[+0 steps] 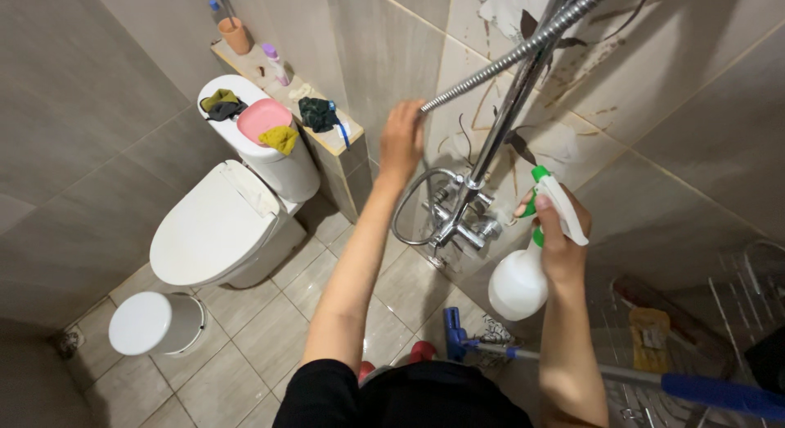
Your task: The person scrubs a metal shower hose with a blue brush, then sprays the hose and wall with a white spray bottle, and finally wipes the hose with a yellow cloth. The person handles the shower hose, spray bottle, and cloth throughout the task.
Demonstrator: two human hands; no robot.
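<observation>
Spray bottle [523, 273], white with a green and white trigger head, is hanging in the right hand [560, 240], right of the scene's middle and just in front of the chrome shower mixer [462, 224]. That hand's grip is wrapping the bottle's neck, with a finger lying on the trigger and the nozzle pointing toward the wall tiles.

Nearest of all, at the bottom edge, a blue-handled mop [711, 391] is lying across the floor to the right, its blue head [454, 334] sitting on the tiles between the two forearms. Beside it on the right, a wire rack [736, 313] is standing against the wall, holding a yellowish item. On the near left, a small white lidded bin [155, 322] is standing on the floor.

Farther out, the left hand [401, 142] is reaching up to the ribbed metal shower hose [507, 56], its grip closing around the hose where the hose's visible run ends. The hose is running up and right along the chrome riser rail [511, 109].

On the left, a white toilet [217, 224] is sitting with its lid down; its tank is carrying a pink dish [263, 117] and some cloths. Farthest back, a tiled ledge [327, 142] is carrying an orange cup [235, 35], a small bottle and a dark cloth.
</observation>
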